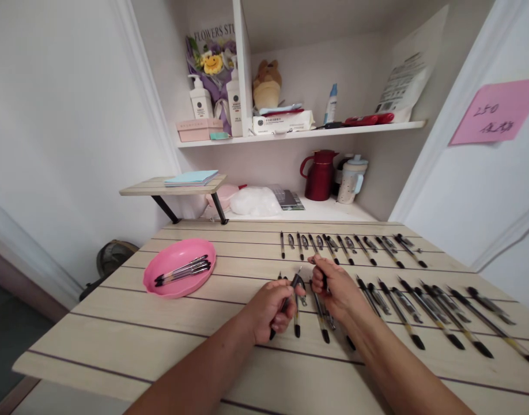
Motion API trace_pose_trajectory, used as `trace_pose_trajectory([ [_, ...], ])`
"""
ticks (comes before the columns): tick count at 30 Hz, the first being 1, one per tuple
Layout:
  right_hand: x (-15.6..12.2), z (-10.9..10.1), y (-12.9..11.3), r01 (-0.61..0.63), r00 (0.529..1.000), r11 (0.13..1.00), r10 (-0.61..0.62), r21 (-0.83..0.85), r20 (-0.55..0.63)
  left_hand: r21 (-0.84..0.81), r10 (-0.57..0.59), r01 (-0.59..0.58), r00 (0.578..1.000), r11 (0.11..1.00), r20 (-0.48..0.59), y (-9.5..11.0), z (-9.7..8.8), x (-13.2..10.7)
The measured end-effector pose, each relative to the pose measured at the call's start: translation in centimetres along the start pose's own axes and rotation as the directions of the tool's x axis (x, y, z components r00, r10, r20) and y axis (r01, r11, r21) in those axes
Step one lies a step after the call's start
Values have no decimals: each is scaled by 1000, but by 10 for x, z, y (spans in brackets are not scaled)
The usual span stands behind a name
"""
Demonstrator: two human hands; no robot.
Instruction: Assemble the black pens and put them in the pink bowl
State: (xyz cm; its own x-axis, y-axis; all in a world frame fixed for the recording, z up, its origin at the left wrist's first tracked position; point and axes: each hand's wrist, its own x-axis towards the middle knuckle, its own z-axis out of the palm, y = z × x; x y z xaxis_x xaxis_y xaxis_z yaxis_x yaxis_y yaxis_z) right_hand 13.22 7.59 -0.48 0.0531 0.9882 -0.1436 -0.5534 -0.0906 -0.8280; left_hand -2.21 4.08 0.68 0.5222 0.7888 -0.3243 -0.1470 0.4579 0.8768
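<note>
My left hand [271,311] is closed around a pen [293,283] with a dark barrel, its thin tip tilted up toward the right. Just to the right, my right hand [336,288] is curled shut on a small dark pen part, possibly a cap; most of it is hidden by the fingers. The two hands are apart. Beneath and between them lie pen refills [320,317] with black ends and clear caps with clips. A front row of pen parts [403,314] continues to the right, and a back row of refills and caps [346,249] lies beyond my hands.
At the left of the slatted table [191,340] stands a pink bowl [158,291] with several pens in it. Behind are a small raised stand [150,187] with blue paper, a clear plastic bag [256,202], a red jug [320,176], a tumbler [351,181] and a loaded shelf [333,134].
</note>
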Motion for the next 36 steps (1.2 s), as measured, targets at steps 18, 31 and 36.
trace_pose_trajectory([
  [18,0,61,11,-37,998,983,29,179,47,216,344,-279,856,936,-386,15,0,17],
  [31,45,24,-20,-8,990,996,-5,-92,-144,470,210,109,791,876,-574,66,-68,110],
  [36,54,11,-22,-58,997,961,41,-272,-66,508,122,246,800,826,-587,72,-75,151],
])
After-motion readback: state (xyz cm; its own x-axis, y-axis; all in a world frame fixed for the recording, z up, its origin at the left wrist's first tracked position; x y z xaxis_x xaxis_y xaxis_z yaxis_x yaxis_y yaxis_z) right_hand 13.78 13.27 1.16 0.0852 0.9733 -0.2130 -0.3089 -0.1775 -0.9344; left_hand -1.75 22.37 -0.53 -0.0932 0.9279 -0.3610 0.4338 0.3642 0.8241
